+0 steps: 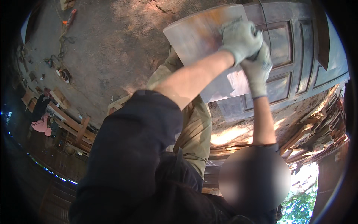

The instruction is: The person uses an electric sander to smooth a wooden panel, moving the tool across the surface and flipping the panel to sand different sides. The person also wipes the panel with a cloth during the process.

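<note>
Both my hands wear pale grey work gloves and sit close together at the upper right. My left hand (240, 39) is closed over the right edge of a flat grey board (197, 35) with rusty orange stains. My right hand (258, 71) grips the same edge just below it, and the two gloves touch. The board is held up, tilted, above my khaki trouser leg (195, 123). Something dark shows between the gloves, but I cannot tell what it is. My dark sleeve (130, 149) fills the lower middle.
A brown panelled door (298, 56) lies behind the board at the right. Stacked wood offcuts (320, 127) pile up at the right edge. Wooden frames (71, 127), a pink object (41, 125), cables (61, 72) and an orange tool (71, 16) lie on the concrete floor (112, 56).
</note>
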Motion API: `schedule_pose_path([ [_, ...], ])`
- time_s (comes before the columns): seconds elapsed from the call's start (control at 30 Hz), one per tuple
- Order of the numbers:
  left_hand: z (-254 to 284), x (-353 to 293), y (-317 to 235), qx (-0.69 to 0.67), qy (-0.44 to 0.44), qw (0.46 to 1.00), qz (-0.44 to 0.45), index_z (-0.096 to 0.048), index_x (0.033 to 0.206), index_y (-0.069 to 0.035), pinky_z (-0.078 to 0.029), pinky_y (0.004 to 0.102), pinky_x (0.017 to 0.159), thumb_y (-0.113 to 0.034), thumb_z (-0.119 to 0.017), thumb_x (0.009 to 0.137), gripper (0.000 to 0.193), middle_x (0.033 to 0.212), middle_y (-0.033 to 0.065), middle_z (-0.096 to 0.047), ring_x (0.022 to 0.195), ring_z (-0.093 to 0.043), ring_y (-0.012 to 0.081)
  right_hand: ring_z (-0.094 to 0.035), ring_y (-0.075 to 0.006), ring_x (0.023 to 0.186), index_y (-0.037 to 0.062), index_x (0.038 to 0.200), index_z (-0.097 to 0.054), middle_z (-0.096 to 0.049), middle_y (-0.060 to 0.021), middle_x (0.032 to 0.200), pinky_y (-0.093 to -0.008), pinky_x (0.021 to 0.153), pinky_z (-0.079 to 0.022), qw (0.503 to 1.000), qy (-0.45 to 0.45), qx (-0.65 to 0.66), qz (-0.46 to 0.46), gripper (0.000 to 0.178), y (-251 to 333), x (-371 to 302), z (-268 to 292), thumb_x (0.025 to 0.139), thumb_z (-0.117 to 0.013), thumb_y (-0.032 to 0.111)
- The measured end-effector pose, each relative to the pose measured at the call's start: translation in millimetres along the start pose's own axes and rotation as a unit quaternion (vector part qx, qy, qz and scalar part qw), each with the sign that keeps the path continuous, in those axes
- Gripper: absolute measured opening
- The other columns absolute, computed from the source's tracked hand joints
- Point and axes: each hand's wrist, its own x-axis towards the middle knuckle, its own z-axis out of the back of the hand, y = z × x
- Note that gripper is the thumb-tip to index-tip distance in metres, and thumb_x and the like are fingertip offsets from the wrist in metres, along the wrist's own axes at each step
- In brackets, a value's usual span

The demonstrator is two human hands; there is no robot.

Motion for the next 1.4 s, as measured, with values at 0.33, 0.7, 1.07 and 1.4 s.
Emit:
schedule_pose_path([
  [0.33,112.4,97.8,80.0,-0.083,-0.011,0.995,-0.05,-0.069,0.094,-0.002,-0.053,0.0388,0.079,-0.036,-0.063,0.09,0.034,0.088,0.0138,-0.071,0.083,-0.067,0.0275,-0.065,-0.0353,0.097,0.0064,0.114,-0.062,-0.068,-0.015,0.107,-0.0454,0.084,-0.053,0.997,0.052,-0.017,0.051,0.061,99.6,97.1,-65.7,0.067,-0.082,0.039],
  [0.7,178.6,-50.4,201.2,-0.059,-0.199,0.976,0.061,-0.072,0.105,-0.001,-0.054,0.0322,0.082,-0.024,-0.071,0.089,0.029,0.097,0.0106,-0.075,0.089,-0.069,0.0175,-0.054,-0.0385,0.114,0.0048,0.12,-0.057,-0.057,-0.0178,0.118,-0.0557,0.098,-0.044,0.97,0.206,-0.004,0.126,0.046,185.7,-2.5,-104.0,0.082,-0.066,0.028],
  [1.07,72.3,95.0,-16.9,0.033,-0.003,0.999,-0.035,-0.07,0.089,-0.003,-0.054,0.0469,0.083,-0.04,-0.06,0.089,0.038,0.095,0.025,-0.07,0.095,-0.068,0.0418,-0.065,-0.0342,0.103,0.0073,0.111,-0.062,-0.068,-0.0151,0.109,-0.0439,0.087,-0.053,1.0,-0.004,-0.01,-0.013,0.057,49.5,109.0,-16.6,0.068,-0.083,0.037],
  [1.4,77.0,-61.4,89.3,0.025,-0.028,0.996,0.076,-0.069,0.099,-0.013,-0.055,0.0447,0.081,-0.035,-0.069,0.086,0.026,0.096,0.0174,-0.072,0.092,-0.069,0.038,-0.046,-0.0426,0.131,0.0016,0.145,-0.042,-0.05,-0.0226,0.14,-0.0519,0.113,-0.035,0.982,0.188,0.005,-0.024,0.097,90.5,-50.9,-49.5,0.066,-0.086,0.037],
])
